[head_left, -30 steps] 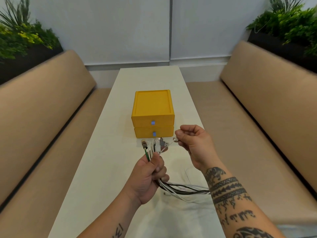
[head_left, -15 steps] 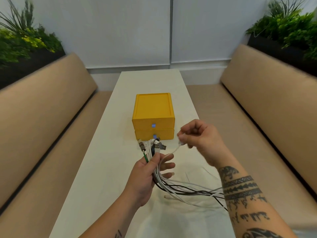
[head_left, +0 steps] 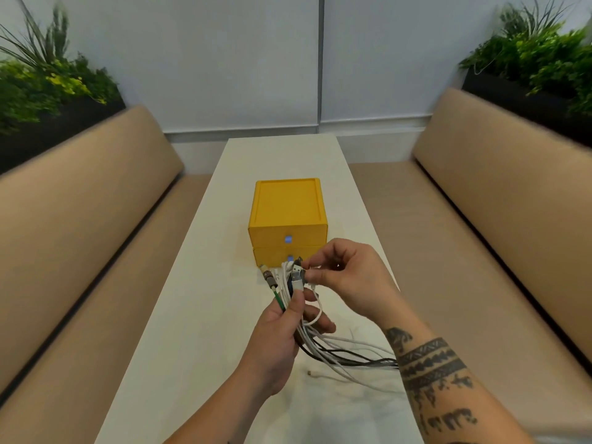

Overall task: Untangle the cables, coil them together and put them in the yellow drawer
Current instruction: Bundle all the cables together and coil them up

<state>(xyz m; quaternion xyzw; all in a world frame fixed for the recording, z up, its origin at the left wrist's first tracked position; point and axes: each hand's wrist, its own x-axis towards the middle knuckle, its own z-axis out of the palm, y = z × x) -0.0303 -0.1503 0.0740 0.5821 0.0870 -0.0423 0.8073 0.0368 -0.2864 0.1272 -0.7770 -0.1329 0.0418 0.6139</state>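
several thin cables point(head_left: 336, 350), white, black and one green, bunched upright in the left hand point(head_left: 282, 334), thumb pressed across them, fingers curled behind. plug ends point(head_left: 296, 278) fanned out above that grip, just in front of the lower drawer of the small yellow two-drawer box point(head_left: 287, 216). against half a second back: right hand point(head_left: 349, 277) no longer held out to the right but brought in against the plug ends, thumb and forefinger pinching a white cable tip there, other fingers curled. white loop between the two hands now short and slack. loose tails trailing rightward over the long pale surface point(head_left: 192, 315) and behind the tattooed right forearm, much as before. both drawers pushed in, unchanged. one small white plug point(head_left: 310, 373) lying alone on the surface beside the tails.
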